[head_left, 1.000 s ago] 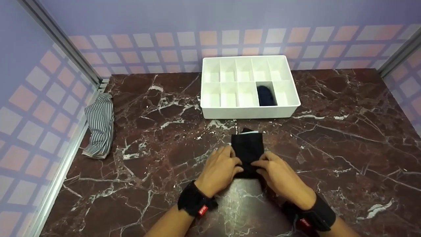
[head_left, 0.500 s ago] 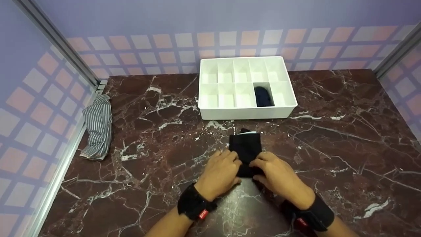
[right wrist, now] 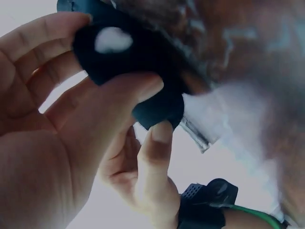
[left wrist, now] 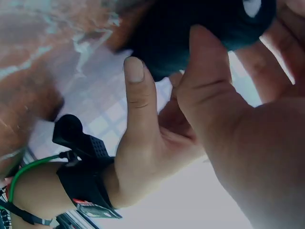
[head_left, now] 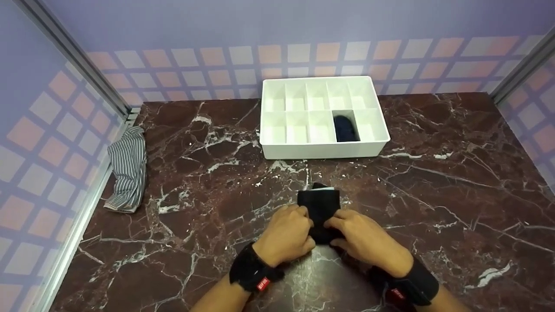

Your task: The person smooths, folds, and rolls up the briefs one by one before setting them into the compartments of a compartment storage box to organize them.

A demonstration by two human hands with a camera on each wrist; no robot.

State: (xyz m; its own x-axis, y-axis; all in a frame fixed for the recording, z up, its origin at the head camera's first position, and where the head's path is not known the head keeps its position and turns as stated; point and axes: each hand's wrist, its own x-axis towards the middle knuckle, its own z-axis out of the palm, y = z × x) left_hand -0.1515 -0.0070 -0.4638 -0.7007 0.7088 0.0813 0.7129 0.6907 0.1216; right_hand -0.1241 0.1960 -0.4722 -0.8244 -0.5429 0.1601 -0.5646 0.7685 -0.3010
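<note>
A folded black sock (head_left: 318, 210) with a pale strip at its far edge is in front of me in the head view. My left hand (head_left: 286, 234) pinches its near left side with thumb and fingers. At the near right side, my right hand (head_left: 366, 236) grips it with thumb and curled fingers. In the left wrist view the thumb presses the rolled black fabric (left wrist: 167, 38). A white patch shows on the dark sock (right wrist: 162, 102) in the right wrist view, with both thumbs against it. The fingertips under the fabric are partly hidden.
A white divided box (head_left: 325, 151) stands behind the hands, against the back wall. One front compartment holds a dark navy rolled fabric item (head_left: 344, 129). A grey-and-white striped cloth item (head_left: 128, 171) lies by the left wall on the marble-patterned tabletop (head_left: 208, 186).
Both hands have drawn the black sock slightly nearer to me, away from the box. Its near end is rolled or folded in the fingers. The camera view has shifted slightly.
</note>
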